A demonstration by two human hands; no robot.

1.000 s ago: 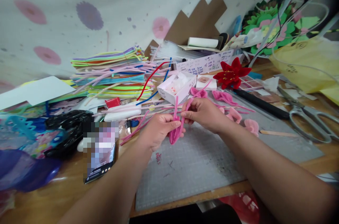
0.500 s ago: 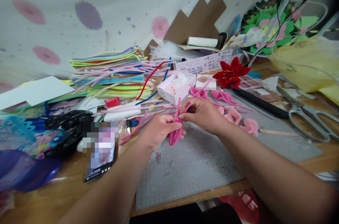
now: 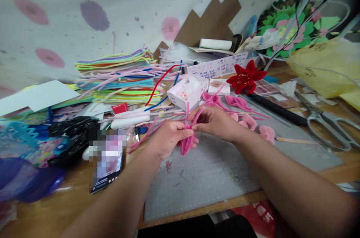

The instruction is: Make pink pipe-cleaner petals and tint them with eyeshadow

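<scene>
Bent pink pipe cleaners point(image 3: 186, 145) form a narrow petal-like loop above the grey cutting mat point(image 3: 208, 178). My left hand point(image 3: 171, 136) pinches the loop near its upper part, thumb across it. Close against it, my right hand point(image 3: 213, 122) is closed with thumb and forefinger at the base of the loose ends, one of which curves over its fingers. The other loose end points upward. Behind my right hand lie finished-looking pink loops point(image 3: 235, 102); curled light pink pieces point(image 3: 266, 133) rest on the mat to its right.
Bundles of coloured pipe cleaners point(image 3: 118, 80) are stacked at the back left. A white box point(image 3: 187, 93) stands beyond my hands, near a red pipe-cleaner flower point(image 3: 245, 77). Scissors point(image 3: 327, 123) lie at right, a phone point(image 3: 108, 166) at left, beside a black plastic bag point(image 3: 74, 136).
My right hand has shifted slightly down and closer to the left thumb, from the loose end to its base. The upright end leans a little further left. My left hand keeps its pinch.
</scene>
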